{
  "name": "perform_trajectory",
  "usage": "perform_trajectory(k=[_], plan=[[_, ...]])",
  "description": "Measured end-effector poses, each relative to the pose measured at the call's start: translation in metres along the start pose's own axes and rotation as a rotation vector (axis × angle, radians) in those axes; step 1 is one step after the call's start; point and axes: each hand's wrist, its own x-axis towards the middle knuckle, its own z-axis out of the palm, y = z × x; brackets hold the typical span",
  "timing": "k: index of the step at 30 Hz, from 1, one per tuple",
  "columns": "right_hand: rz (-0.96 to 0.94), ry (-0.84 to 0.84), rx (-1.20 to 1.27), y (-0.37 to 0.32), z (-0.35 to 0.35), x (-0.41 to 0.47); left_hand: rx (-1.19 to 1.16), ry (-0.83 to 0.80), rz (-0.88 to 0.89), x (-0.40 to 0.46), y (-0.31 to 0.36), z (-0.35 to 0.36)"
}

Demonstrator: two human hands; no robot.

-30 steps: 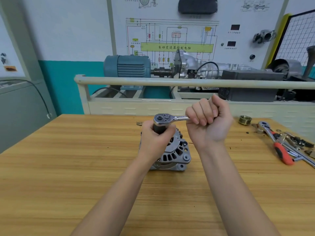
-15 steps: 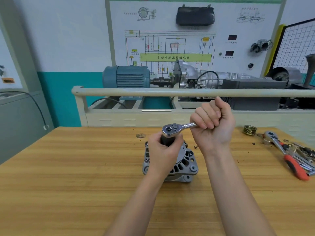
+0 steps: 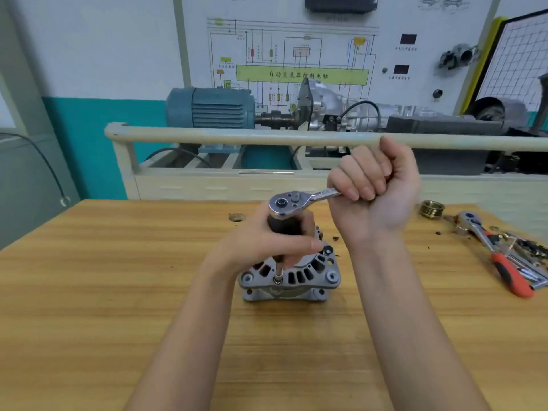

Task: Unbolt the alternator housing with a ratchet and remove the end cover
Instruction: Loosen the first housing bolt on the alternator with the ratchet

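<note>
Alternator standing at table centre; ratchet upright over a near-rim housing bolt, handle lying level toward the right. Left hand wrapped round the extension, right hand fisted on the handle

training workshop: wiring-diagram board, motor rig, wooden workbench.

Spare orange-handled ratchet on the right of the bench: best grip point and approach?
Grip the orange-handled ratchet by its orange grip, coming from above. It lies flat on the table, handle end nearest the person; loose sockets and bits crowd its right side, so the left flank looks freer.
</note>
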Motion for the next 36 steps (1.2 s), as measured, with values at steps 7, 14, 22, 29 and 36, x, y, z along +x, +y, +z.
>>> perform_trajectory(k=[7,14,22,29,36], plan=[[0.042,-0.021,0.116,-0.002,-0.008,0.009,-0.166,0.011,-0.057,0.011,-0.003,0.007],[0.046,-0.049,0.191,-0.003,-0.012,0.019,-0.15,0.155,0.008,0.018,-0.011,0.014],[0.0,-0.052,0.262,-0.004,-0.022,0.026,-0.087,0.239,0.088,0.031,-0.019,0.013],[-0.003,-0.037,0.094,0.005,-0.028,0.03,-0.079,0.208,0.072,0.03,-0.026,-0.006],[0.09,0.0,0.127,0.003,-0.025,0.026,0.053,-0.006,-0.021,0.025,-0.02,-0.018]])
